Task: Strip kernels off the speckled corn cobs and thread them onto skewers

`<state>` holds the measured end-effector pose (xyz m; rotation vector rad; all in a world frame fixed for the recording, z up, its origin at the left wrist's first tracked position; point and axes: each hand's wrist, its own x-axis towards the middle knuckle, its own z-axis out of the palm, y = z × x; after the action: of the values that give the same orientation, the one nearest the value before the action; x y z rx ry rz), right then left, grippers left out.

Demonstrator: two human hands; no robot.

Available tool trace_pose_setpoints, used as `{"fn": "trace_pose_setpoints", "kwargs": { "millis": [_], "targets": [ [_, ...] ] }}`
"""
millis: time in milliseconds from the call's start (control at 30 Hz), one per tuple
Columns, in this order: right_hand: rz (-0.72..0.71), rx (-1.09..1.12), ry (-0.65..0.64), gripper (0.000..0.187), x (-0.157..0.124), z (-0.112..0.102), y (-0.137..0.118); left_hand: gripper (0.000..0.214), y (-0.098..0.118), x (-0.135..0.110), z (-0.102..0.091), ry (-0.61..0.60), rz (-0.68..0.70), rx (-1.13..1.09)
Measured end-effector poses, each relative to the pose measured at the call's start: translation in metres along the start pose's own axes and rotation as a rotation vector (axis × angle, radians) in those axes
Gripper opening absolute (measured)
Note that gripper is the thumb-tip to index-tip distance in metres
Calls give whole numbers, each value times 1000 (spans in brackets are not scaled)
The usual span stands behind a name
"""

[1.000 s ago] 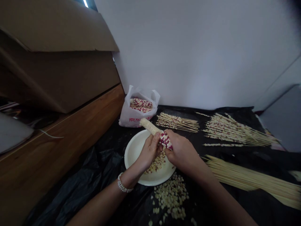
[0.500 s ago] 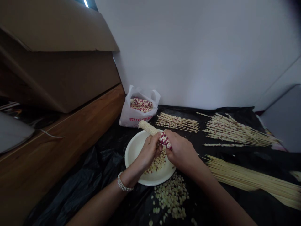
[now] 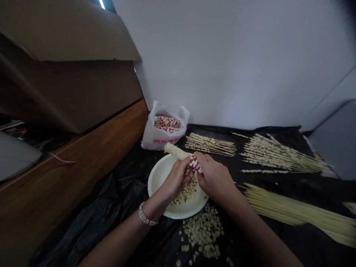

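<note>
Both my hands grip one corn cob (image 3: pixel 175 151) above a white bowl (image 3: pixel 157 181). The cob's far left part is stripped bare; purple and cream kernels still cover the part between my hands. My left hand (image 3: pixel 178 180) is closed around its middle, thumb on top. My right hand (image 3: pixel 215 176) is wrapped around the kernel-covered right end, which it partly hides. Loose kernels (image 3: pixel 187 193) lie in the bowl beneath. A bead bracelet (image 3: pixel 146 216) circles my left wrist.
A white plastic bag (image 3: pixel 155 135) holding more cobs stands behind the bowl. Kernels lie piled (image 3: pixel 204 231) on black plastic sheeting (image 3: pixel 116 207) in front. To the right are kernel-threaded skewers (image 3: pixel 267 152) and a bundle of bare sticks (image 3: pixel 294 207). A cardboard box (image 3: pixel 69 74) stands left.
Very little differs. My hands keep their grip on the cob over the bowl, with only a slight shift of the fingers.
</note>
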<state>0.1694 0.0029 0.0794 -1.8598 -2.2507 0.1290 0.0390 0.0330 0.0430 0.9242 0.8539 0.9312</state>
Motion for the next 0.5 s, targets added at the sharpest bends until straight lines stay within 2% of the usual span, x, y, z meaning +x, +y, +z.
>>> {"fn": "trace_pose_setpoints", "kwargs": {
  "millis": [200, 333, 500],
  "targets": [
    [23, -38, 18, 40, 1, 2, 1, 24, 0, -1, -3, -77, -22, -22],
    [27, 1, 33, 39, 1, 3, 3, 14, 1, -1, -6, -72, -32, -97],
    [22, 38, 51, 44, 1, 5, 8, 31, 3, 0, -6, -70, -54, -139]
  ]
}}
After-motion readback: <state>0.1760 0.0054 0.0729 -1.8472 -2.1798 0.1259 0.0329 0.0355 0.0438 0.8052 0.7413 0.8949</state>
